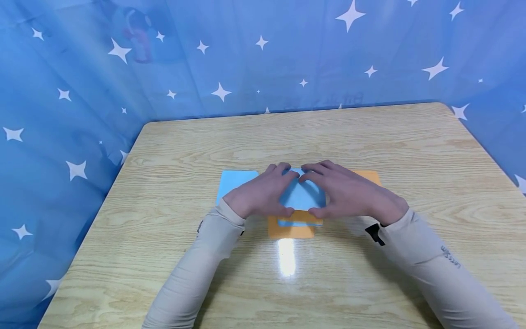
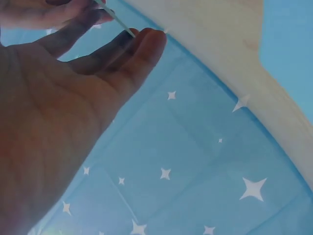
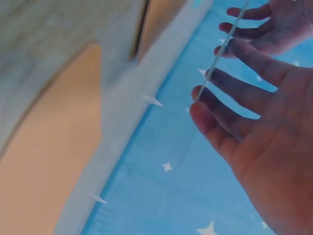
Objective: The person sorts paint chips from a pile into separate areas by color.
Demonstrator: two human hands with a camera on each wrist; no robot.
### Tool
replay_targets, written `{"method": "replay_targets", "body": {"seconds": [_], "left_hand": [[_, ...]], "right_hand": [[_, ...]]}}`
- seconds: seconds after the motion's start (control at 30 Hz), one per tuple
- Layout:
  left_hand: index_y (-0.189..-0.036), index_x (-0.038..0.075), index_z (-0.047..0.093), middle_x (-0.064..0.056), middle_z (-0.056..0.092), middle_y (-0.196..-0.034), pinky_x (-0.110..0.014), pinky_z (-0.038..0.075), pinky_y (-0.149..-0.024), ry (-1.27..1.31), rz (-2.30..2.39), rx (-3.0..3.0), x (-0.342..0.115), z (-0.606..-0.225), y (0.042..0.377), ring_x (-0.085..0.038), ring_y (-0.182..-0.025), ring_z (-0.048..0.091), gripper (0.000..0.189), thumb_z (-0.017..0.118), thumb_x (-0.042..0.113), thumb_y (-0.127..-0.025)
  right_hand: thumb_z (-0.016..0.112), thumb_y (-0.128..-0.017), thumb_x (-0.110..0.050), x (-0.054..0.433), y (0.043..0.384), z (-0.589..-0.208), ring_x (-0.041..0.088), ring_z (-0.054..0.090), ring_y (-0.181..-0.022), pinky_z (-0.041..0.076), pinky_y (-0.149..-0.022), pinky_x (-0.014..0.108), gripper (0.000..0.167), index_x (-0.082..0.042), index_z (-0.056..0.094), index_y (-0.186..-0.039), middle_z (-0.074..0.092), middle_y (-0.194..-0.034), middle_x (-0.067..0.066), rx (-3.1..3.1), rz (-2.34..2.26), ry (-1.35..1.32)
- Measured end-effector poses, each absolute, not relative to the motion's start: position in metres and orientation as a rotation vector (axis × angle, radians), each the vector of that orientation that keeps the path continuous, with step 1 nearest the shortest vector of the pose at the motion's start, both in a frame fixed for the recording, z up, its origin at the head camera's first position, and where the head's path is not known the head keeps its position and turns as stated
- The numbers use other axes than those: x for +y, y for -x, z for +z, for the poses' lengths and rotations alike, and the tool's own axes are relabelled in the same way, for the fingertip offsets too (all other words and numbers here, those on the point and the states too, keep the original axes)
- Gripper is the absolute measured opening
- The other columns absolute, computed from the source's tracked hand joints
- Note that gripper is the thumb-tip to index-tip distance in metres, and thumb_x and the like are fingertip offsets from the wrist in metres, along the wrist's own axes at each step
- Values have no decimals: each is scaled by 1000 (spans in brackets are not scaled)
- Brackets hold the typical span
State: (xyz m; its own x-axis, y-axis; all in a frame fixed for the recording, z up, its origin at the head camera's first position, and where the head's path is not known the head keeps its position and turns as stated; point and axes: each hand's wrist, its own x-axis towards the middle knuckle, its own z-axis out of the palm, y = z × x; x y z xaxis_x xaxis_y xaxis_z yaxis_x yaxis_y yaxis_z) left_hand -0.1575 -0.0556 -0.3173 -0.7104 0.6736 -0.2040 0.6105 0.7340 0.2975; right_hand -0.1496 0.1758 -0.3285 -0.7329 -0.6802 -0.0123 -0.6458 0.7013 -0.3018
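Head view, plain blue card (image 1: 304,193), flat, partly shaded, between hands (image 1: 263,192)

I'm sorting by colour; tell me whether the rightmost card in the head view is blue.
No, the rightmost card, showing past the right hand, is orange.

Thin blue card (image 1: 304,194) up in the fingertips, left hand (image 1: 269,189) and right hand (image 1: 345,189) pinching it, orange card (image 1: 291,232) poking out nearside, second blue card (image 1: 234,183) at left, another orange card (image 1: 372,176) right
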Motion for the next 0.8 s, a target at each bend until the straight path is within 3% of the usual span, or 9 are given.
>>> {"method": "replay_targets", "body": {"seconds": [0.17,0.37,0.5,0.8], "left_hand": [[-149,10,48,-16,30,-160,-41,52,-98,-1038,423,2680,-64,-305,158,-31,-138,37,72,76,39,-89],[-146,9,50,-16,31,-159,-41,52,-99,-1046,542,2713,-71,-293,157,-31,-136,38,71,78,35,-87],[-146,9,51,-16,31,-159,-40,52,-99,-1053,565,2726,-73,-289,156,-31,-137,37,71,78,35,-87],[-148,9,50,-15,32,-159,-39,52,-100,-1057,545,2740,-75,-287,156,-31,-137,39,73,79,39,-87]], "right_hand": [[79,-85,-46,182,151,-319,34,43,-138,43,-106,56,57,-16,62,-131,45,-156,7,2873,-491,1186],[81,-82,-54,190,150,-309,34,40,-143,38,-109,61,64,-21,61,-134,40,-160,5,2927,-543,1136],[79,-82,-58,194,149,-306,34,40,-144,39,-109,61,69,-21,60,-138,39,-161,6,2925,-550,1097],[82,-83,-52,194,149,-305,31,45,-140,43,-107,57,65,-17,63,-134,45,-157,8,2936,-577,1151]]}}
